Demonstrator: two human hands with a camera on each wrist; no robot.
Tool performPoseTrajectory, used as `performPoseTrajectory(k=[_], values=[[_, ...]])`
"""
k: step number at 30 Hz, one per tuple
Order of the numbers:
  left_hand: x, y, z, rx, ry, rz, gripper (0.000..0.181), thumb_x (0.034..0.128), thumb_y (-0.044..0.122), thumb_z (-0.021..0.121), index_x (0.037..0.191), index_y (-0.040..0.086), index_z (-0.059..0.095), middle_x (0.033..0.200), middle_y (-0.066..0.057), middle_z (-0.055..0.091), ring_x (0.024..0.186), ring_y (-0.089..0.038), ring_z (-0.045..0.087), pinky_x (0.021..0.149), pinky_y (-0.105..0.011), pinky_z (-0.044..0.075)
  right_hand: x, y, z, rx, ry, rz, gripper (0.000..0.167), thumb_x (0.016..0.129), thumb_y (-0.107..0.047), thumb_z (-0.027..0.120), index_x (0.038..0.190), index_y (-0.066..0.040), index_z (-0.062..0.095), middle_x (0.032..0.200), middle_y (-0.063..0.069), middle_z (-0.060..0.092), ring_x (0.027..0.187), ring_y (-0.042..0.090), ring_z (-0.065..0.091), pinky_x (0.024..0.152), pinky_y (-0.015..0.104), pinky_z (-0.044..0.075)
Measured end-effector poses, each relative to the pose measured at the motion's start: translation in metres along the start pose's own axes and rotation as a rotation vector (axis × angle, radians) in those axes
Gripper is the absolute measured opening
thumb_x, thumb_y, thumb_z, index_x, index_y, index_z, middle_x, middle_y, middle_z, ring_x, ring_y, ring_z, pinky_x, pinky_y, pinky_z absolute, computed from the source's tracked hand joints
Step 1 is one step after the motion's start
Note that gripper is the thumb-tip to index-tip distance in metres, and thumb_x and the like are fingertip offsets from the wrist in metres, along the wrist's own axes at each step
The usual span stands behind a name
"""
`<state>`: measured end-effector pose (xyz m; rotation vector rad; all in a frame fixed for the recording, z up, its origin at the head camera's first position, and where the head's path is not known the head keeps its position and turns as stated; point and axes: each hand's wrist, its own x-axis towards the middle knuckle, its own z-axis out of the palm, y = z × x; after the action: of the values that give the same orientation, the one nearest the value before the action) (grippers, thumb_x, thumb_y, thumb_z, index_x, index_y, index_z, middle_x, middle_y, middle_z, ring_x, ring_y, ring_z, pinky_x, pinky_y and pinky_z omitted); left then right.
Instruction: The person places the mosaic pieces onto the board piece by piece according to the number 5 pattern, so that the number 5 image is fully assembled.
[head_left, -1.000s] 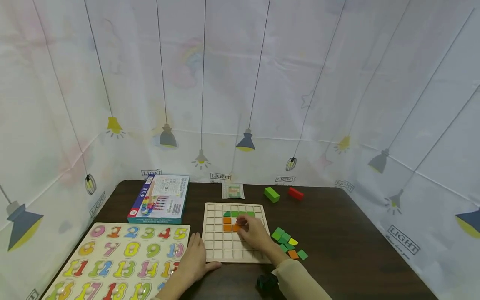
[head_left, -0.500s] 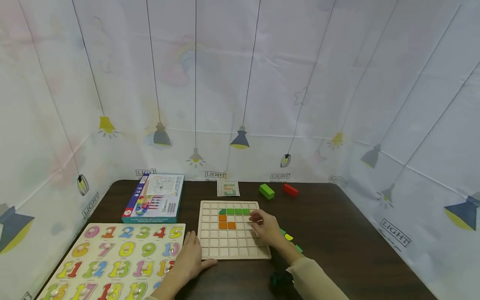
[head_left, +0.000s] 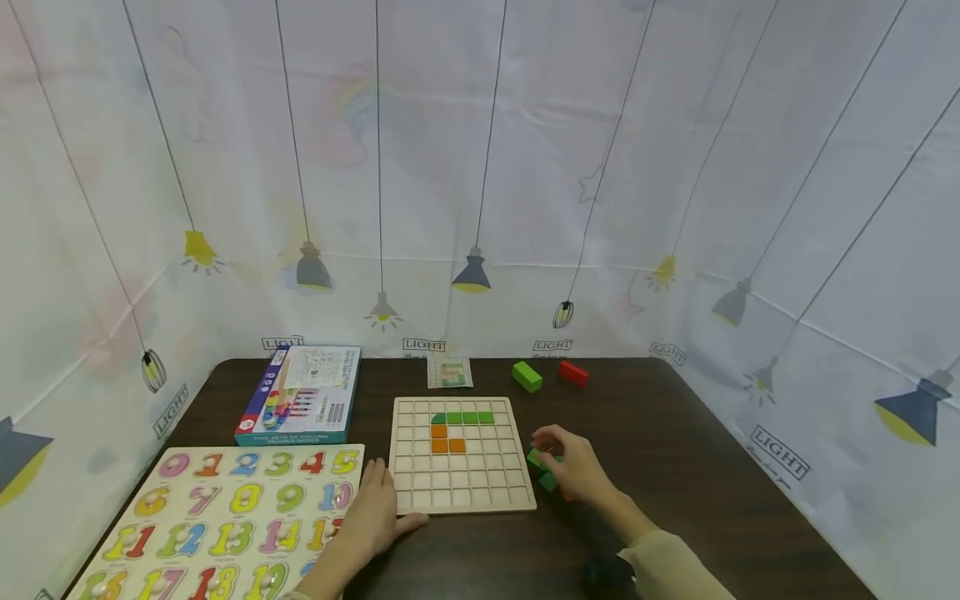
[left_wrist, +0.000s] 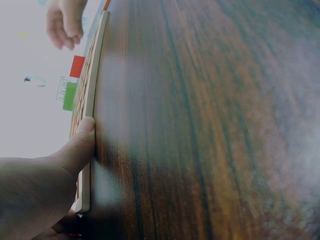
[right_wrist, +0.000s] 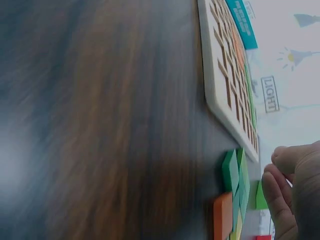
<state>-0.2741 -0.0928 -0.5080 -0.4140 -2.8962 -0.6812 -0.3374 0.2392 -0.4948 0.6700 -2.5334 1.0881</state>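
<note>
A wooden grid board (head_left: 480,492) lies on the table, with a row of green tiles (head_left: 468,417) and orange tiles (head_left: 439,446) set in its squares. My left hand (head_left: 375,508) rests at its near left corner, fingers straight along the side. In the left wrist view the thumb (left_wrist: 86,131) touches the board's near edge (left_wrist: 90,100). Right of the board, my right hand (head_left: 573,467) hovers over loose green tiles (head_left: 549,481), partly hiding them. Its fingers are loosely bent, and the right wrist view shows nothing between thumb and fingertips. An orange tile (right_wrist: 223,215) lies near the green ones.
A number puzzle board (head_left: 217,508) lies at the left, below a boxed set (head_left: 303,396). A small pattern card (head_left: 450,372), a green block (head_left: 527,377) and a red block (head_left: 573,372) stand at the back. A dark object is near the right sleeve (head_left: 675,567).
My right hand has moved right, from the orange tiles on the board to above the loose tiles. My left hand stays at the board's corner. The head view has shifted slightly.
</note>
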Motion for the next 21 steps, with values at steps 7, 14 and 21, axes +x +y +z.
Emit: performPoseTrajectory(k=[7,14,21], values=[[-0.002,0.000,-0.001,-0.009,-0.007,0.002,0.098,0.0727,0.051,0.076,0.123,-0.026,0.041,0.132,-0.042,0.035,0.129,-0.051,0.030,0.105,-0.052,0.032,-0.022,0.005,-0.018,-0.052,0.002,0.061,0.025,0.082,0.006,0.067,0.106,-0.001,0.063,0.094,0.007,0.067,0.083,0.019,0.065,0.071,0.029,0.056],[-0.001,0.000,-0.001,-0.014,0.008,0.015,0.099,0.0725,0.050,0.076,0.124,-0.027,0.039,0.132,-0.042,0.035,0.128,-0.051,0.030,0.105,-0.051,0.031,-0.033,0.017,-0.028,-0.053,-0.067,0.062,0.024,0.082,0.007,0.067,0.104,-0.003,0.063,0.091,0.004,0.067,0.078,0.013,0.064,0.065,0.024,0.055],[-0.001,0.001,-0.001,-0.005,0.009,0.016,0.097,0.0728,0.049,0.076,0.122,-0.027,0.041,0.132,-0.042,0.035,0.129,-0.050,0.030,0.105,-0.051,0.032,-0.039,0.020,-0.035,-0.119,-0.131,-0.015,0.027,0.077,0.006,0.071,0.100,-0.006,0.064,0.087,-0.002,0.067,0.078,0.011,0.064,0.068,0.027,0.055]])
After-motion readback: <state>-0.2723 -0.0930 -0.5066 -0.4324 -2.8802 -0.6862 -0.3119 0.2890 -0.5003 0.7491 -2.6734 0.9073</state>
